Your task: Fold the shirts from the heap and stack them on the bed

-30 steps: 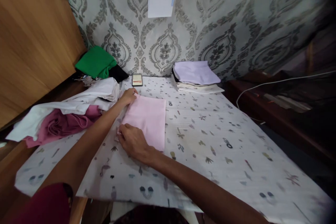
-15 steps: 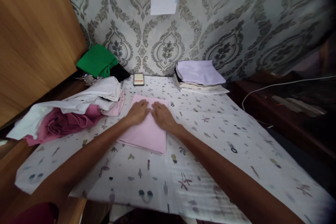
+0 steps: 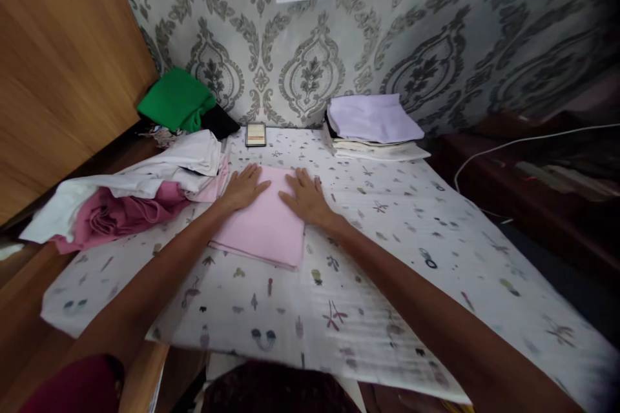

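A folded pink cloth (image 3: pixel 266 226) lies flat on the white patterned sheet (image 3: pixel 387 258) in front of me. My left hand (image 3: pixel 242 187) rests open on its upper left edge, fingers pointing away. On the upper right edge lies my right hand (image 3: pixel 307 197), also open with the fingers spread. Between the two hands the pink surface is bare. Neither hand grips the cloth.
To the left are a heap of white cloth (image 3: pixel 194 151), a crumpled dark pink cloth (image 3: pixel 126 213) and a green cloth (image 3: pixel 177 100). A small framed object (image 3: pixel 256 135) lies near the wall. A folded stack topped with lilac cloth (image 3: pixel 375 118) sits at back right.
My hands have moved apart, from the middle of the pink cloth out to its left and right edges. The view has tilted slightly downward.
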### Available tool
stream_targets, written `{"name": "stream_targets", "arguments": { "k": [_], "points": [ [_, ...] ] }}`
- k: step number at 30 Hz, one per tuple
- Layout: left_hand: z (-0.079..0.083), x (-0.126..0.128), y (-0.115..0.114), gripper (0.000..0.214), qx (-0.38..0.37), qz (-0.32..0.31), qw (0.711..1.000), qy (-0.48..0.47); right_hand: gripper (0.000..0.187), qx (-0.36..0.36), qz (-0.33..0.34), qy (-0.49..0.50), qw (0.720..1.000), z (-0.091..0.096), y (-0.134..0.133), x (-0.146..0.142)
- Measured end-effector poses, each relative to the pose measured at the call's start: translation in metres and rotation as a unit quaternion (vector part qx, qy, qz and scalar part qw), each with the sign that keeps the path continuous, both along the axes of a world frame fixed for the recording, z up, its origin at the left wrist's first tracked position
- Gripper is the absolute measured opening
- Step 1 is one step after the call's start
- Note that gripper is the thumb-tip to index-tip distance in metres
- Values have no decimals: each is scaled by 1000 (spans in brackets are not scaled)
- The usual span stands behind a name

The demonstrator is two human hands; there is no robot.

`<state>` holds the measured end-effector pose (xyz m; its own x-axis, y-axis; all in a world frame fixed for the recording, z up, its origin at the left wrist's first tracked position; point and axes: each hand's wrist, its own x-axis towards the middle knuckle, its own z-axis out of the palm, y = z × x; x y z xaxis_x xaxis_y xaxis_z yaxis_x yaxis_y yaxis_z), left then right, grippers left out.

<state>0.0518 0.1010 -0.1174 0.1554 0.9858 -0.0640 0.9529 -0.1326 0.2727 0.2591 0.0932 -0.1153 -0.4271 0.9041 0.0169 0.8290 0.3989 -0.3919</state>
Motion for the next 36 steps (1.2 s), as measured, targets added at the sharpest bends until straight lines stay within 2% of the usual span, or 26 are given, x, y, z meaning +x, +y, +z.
{"name": "stream_targets", "arguments": {
  "k": [3, 7, 9, 11, 12, 13, 16, 18, 22, 25, 29, 32, 33, 34, 36],
  "points": [
    [2, 1, -3, 68, -5, -1, 1000, 6, 51, 30, 105, 46, 993, 2, -54, 2],
    [8, 2, -5, 69, -20, 2, 1000, 7, 46, 11, 244, 98, 965, 8, -134, 12],
    [12, 2, -4, 68, -30, 5, 999, 10, 43, -9, 295, 117, 948, 13, -164, 20],
    [17, 4, 0, 66, -30, 5, 999, 21, 35, -18, 324, 143, 935, 16, -182, 28],
    [19, 5, 4, 64, -25, -2, 999, 27, 31, -13, 311, 162, 937, 17, -186, 32],
    [21, 7, 8, 61, -17, -13, 999, 33, 28, -2, 271, 180, 946, 17, -186, 36],
    [29, 14, 25, 53, -6, -58, 998, 36, 25, 36, 57, 178, 982, 16, -174, 42],
    [33, 19, 38, 49, -12, -76, 997, 30, 26, 35, -39, 125, 991, 17, -159, 42],
    [40, 26, 60, 48, -33, -85, 996, 14, 24, -4, -71, 53, 996, 21, -140, 32],
    [45, 26, 66, 38, -59, -79, 995, -12, 19, -43, -82, 105, 990, 23, -137, 25],
    [59, 19, 59, 21, -71, -57, 993, -74, 15, -104, -115, 305, 940, 23, -133, 38],
    [72, 11, 47, 20, -79, -19, 987, -136, 15, -133, -127, 383, 905, 29, -114, 65],
    [75, 8, 41, 22, -87, -1, 983, -159, 17, -146, -145, 435, 877, 32, -106, 74],
    [76, 7, 35, 24, -98, 18, 978, -181, 19, -163, -171, 496, 836, 35, -98, 82],
    [72, 5, 22, 27, -128, 50, 967, -215, 19, -222, -230, 600, 733, 38, -84, 94]
  ]
}}
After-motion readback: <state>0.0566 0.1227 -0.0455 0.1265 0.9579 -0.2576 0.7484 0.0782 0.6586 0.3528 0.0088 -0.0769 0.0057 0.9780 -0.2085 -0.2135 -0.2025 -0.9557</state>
